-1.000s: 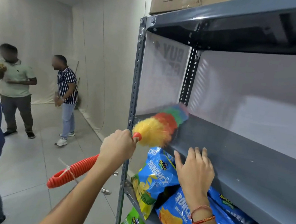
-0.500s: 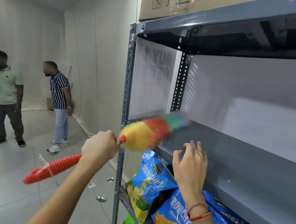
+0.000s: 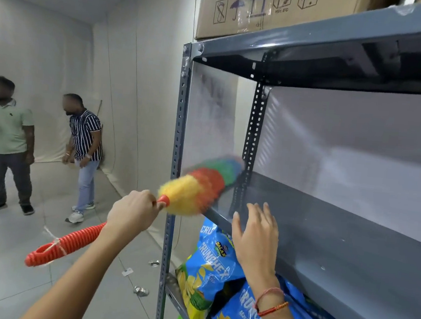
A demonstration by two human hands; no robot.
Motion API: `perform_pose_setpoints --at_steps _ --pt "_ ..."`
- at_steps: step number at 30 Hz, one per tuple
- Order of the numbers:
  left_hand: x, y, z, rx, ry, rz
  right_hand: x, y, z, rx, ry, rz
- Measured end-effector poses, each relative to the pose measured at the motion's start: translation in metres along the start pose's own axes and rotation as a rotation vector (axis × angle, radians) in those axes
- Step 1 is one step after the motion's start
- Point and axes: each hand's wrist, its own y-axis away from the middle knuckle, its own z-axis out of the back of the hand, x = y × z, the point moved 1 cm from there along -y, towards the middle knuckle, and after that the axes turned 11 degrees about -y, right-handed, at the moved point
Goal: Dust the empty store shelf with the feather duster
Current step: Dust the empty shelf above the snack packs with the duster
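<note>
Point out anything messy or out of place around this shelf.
Small bits of litter lie scattered on the floor tiles beside the rack's front post. On the lower shelf, blue snack bags sit tilted and crammed together, not upright.

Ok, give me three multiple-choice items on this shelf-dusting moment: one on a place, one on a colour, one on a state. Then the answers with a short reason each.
1. Where does the head of the feather duster lie?
A. on the floor
B. at the left end of the empty shelf
C. on the cardboard box

2. What colour is the duster's ribbed handle?
A. blue
B. black
C. red-orange

3. What is the right hand doing?
A. resting open on the shelf's front edge
C. gripping the duster
B. holding a chip bag

Answers:
1 B, the fluffy head sweeps over the shelf by the corner posts.
2 C, the handle shows red-orange below the left hand.
3 A, its fingers are spread and hold nothing; the left hand grips the duster.
</note>
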Motion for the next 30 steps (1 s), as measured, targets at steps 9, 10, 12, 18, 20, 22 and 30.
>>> perform_pose_setpoints --at_steps 9,10,12,18,20,22,30 --pt "0.002 -0.004 0.002 -0.057 -0.040 -0.041 0.003 -0.008 -0.031 0.236 0.230 0.021" --pt "0.004 -0.005 0.001 -0.007 -0.007 -0.037 0.002 -0.008 -0.034 0.267 0.282 0.013" --pt "0.004 -0.003 0.002 0.088 0.027 0.022 0.000 -0.008 -0.038 0.304 0.368 0.013" --pt "-0.015 -0.001 0.001 0.002 0.016 0.006 0.003 -0.009 -0.037 0.305 0.375 -0.002" --pt "-0.011 0.000 0.003 0.187 0.183 -0.063 0.002 -0.009 -0.037 0.316 0.369 -0.007" --pt "-0.002 0.001 0.006 0.402 0.322 -0.098 0.002 -0.009 -0.036 0.316 0.365 -0.005" --pt "-0.001 -0.014 0.017 0.045 0.054 -0.026 0.003 -0.012 -0.035 0.319 0.329 -0.036"
